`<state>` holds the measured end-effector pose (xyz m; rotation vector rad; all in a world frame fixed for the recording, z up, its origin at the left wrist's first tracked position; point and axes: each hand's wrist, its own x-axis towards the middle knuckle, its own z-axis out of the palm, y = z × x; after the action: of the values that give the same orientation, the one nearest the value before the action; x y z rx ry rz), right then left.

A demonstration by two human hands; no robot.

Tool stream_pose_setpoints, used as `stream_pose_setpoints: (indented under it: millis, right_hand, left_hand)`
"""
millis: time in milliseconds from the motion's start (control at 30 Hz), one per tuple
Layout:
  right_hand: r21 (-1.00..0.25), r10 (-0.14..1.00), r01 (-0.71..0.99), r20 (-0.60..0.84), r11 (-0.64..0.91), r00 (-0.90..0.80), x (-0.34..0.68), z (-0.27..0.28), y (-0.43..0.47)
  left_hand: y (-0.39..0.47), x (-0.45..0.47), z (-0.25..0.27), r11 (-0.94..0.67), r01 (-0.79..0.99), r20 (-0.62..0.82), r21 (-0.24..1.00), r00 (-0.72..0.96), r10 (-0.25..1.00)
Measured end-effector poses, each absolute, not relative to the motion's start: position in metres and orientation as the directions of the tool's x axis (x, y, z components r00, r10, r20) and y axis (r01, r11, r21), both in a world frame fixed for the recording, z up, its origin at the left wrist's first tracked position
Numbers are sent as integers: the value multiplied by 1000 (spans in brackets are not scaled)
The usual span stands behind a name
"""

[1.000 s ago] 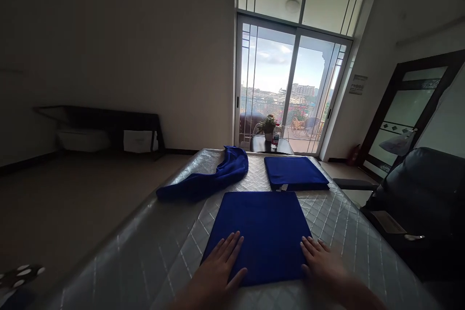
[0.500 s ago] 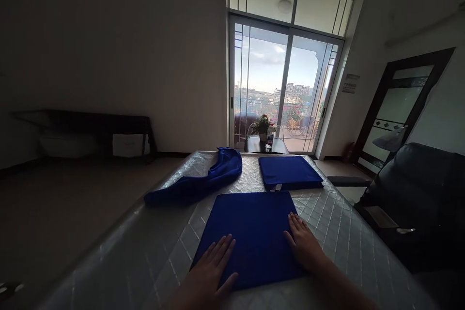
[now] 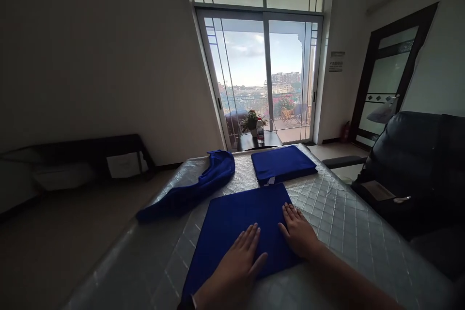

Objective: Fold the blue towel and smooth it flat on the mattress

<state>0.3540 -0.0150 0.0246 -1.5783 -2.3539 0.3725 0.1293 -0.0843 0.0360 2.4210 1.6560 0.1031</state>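
Note:
A folded blue cloth (image 3: pixel 225 223) lies flat on the quilted silvery table surface (image 3: pixel 327 237) in front of me. My left hand (image 3: pixel 238 259) rests palm down near its middle, fingers stretched forward and thumb apart. Flat on the cloth's right edge lies my right hand (image 3: pixel 298 230), its fingers extended too. Just beyond is a second folded blue stack (image 3: pixel 283 162), with a small white tag at its near edge. To the left a loose, crumpled blue cloth (image 3: pixel 196 189) stretches across the surface. My palms hide part of the near cloth.
A small dark table (image 3: pixel 250 141) with a potted plant (image 3: pixel 250 120) and a bottle (image 3: pixel 260 131) stands past the far edge, before sliding glass doors. On the right is a black leather chair (image 3: pixel 417 155); a low dark bench (image 3: pixel 90 155) is at the left wall.
My left hand has slid right and forward over the cloth, from its left edge toward the middle. The right hand keeps its place on the right edge. The camera view has tilted.

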Motion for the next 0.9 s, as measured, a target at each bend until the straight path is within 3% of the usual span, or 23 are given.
stream_pose_setpoints:
  millis: [133, 333, 533, 900]
  right_hand:
    - [-330, 899, 836, 138, 438, -416, 358, 18, -13]
    - [-337, 885, 818, 152, 466, -441, 360, 17, -12]
    - [-389, 928, 846, 77, 364, -364, 357, 28, -15]
    - [-369, 927, 852, 85, 371, -366, 355, 29, -16]
  left_hand:
    - [-53, 187, 38, -400, 881, 56, 252, 400, 915]
    - [-33, 211, 24, -311, 914, 118, 259, 290, 950]
    - [-39, 163, 22, -186, 960, 56, 209, 178, 982]
    - [-76, 51, 16, 27, 995, 25, 95, -30, 999]
